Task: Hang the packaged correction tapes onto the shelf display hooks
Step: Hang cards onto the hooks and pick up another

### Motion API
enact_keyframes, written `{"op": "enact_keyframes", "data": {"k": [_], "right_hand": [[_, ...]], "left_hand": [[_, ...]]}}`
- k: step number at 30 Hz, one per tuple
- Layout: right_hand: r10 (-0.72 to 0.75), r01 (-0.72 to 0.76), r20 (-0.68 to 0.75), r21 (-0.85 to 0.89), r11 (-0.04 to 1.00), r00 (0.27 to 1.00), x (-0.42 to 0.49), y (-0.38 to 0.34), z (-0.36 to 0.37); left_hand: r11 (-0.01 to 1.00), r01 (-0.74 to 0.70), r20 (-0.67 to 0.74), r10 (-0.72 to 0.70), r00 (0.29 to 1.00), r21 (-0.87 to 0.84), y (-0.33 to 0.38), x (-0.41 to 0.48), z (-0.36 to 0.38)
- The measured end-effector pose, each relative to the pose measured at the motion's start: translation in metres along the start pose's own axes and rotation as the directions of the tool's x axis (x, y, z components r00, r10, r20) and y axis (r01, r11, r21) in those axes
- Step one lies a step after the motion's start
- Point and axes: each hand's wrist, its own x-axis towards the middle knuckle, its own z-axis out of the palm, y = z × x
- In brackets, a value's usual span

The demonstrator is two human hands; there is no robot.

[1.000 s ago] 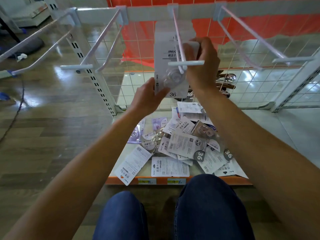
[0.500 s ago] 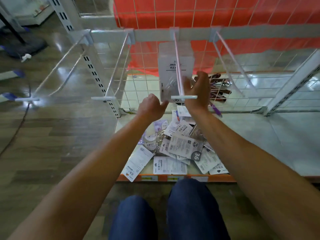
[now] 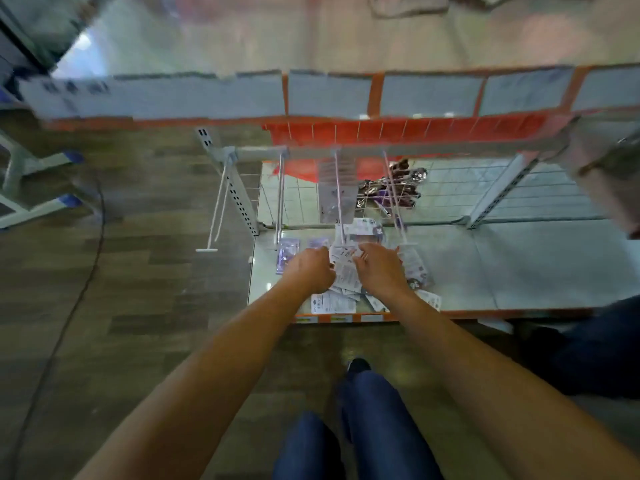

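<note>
Head cam, pretty blurry tbh. The pile of white-card packaged correction tapes (image 3: 346, 278) lies on the glossy pale bottom shelf (image 3: 519, 265), at its front left corner, w/ some cards right up at the orange front edge. Both hands are down on it. The left grip (image 3: 308, 271) sits on the left side of the pile, knuckles up. The right grip (image 3: 379, 271) is just beside it on the right side, fingers pointing twd the back of the shelf. Both touch packs, but can't tell if either is pinching one or just lying there, too smeared.

Above the pile, thin white wire display hooks (image 3: 340, 216) stick out from a grey crossbar (image 3: 450, 148) twd the camera. The middle one carries a stack of hung packs (image 3: 327, 192), pushed back near the bar. A couple of lilac packs (image 3: 287, 254) lie flat left of the pile, by the shelf's left edge. Blue-jeans legs (image 3: 374, 427) show at the bottom, over a wood-look floor (image 3: 138, 271).
</note>
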Motion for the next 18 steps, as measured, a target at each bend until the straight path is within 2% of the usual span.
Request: {"op": "enact_keyframes", "data": {"k": [5,8,12,14,18], "right_hand": [[-0.118,0.118,-0.049,-0.003,0.993,0.992,-0.048,-0.046,-0.085],[-0.161,0.164,-0.103,0.026,0.986,0.982,-0.069,-0.074,-0.137],[-0.233,0.239,-0.208,0.005,0.971,0.95,-0.077,-0.103,-0.198],[-0.237,0.248,-0.251,0.014,0.969,0.939,-0.07,-0.109,-0.221],[-0.246,0.272,-0.321,0.039,0.962,0.915,-0.037,-0.109,-0.252]], "left_hand": [[0.995,-0.082,-0.018,0.083,0.996,0.06,0.037,-0.063,-0.076],[0.979,-0.174,-0.039,0.18,0.983,0.11,0.064,-0.091,-0.122],[0.945,-0.286,-0.169,0.311,0.935,0.158,0.102,-0.113,-0.18],[0.943,-0.274,-0.227,0.314,0.922,0.189,0.116,-0.11,-0.202],[0.963,-0.253,-0.392,0.268,0.88,0.092,0.132,-0.088,-0.23]]}}
